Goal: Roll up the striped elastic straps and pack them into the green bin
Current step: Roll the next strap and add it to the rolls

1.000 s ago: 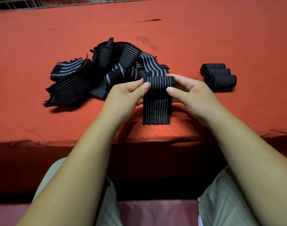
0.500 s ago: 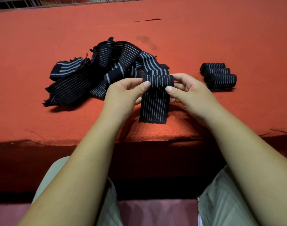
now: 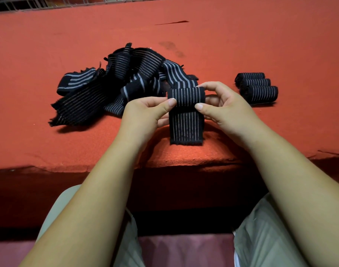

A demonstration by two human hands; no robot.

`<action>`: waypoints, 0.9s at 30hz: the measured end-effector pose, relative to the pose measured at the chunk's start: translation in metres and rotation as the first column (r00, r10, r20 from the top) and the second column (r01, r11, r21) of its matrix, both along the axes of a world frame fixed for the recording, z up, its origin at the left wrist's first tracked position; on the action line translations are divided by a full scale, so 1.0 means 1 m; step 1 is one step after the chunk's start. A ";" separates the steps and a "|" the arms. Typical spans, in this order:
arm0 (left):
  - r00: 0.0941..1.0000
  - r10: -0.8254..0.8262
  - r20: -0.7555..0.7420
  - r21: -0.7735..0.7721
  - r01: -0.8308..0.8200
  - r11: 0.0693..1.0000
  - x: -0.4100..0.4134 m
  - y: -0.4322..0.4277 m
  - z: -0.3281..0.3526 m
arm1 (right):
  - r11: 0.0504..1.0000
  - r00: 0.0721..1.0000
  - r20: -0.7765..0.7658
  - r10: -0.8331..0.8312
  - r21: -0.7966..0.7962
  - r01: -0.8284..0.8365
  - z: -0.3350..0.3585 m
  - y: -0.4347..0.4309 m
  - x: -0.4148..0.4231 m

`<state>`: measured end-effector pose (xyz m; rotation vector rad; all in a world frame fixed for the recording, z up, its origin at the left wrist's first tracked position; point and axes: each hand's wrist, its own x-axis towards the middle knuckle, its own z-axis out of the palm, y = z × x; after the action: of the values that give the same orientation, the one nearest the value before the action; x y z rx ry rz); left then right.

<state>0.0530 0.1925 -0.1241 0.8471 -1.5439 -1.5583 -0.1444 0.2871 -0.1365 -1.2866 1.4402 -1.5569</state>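
Both hands pinching half-rolled strap

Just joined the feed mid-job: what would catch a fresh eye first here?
Centre front, the left hand and right hand pinch a half-rolled striped strap, its loose tail lying toward the near edge. Behind them on the left sprawls a tangled pile of unrolled straps on the red cloth; on the right, three finished rolls lie side by side.
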 end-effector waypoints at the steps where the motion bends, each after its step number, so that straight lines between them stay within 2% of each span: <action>1: 1.000 -0.002 0.005 0.007 0.002 1.000 0.000 0.000 0.000 | 1.000 1.000 0.002 0.001 0.000 -0.001 0.000 0.000 0.000; 11: 0.999 -0.034 -0.021 0.000 0.034 0.999 -0.002 -0.003 -0.003 | 1.000 1.000 0.025 0.005 0.018 -0.006 0.002 0.000 0.001; 17: 0.998 0.003 -0.061 0.035 -0.001 0.999 -0.003 -0.013 -0.007 | 0.998 0.999 0.040 -0.001 0.060 -0.001 0.005 0.001 0.004; 21: 0.998 -0.030 -0.056 0.036 0.032 0.999 -0.002 -0.013 -0.006 | 0.998 0.999 -0.019 -0.042 0.051 0.043 0.004 0.000 0.002; 27: 0.989 -0.133 -0.071 0.054 0.137 0.989 -0.001 -0.009 -0.005 | 0.999 0.999 -0.020 -0.038 -0.007 0.038 0.004 0.000 0.001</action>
<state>0.0519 0.1839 -0.1288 0.7275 -1.5404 -1.7195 -0.1437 0.2875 -0.1325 -1.2897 1.4811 -1.5788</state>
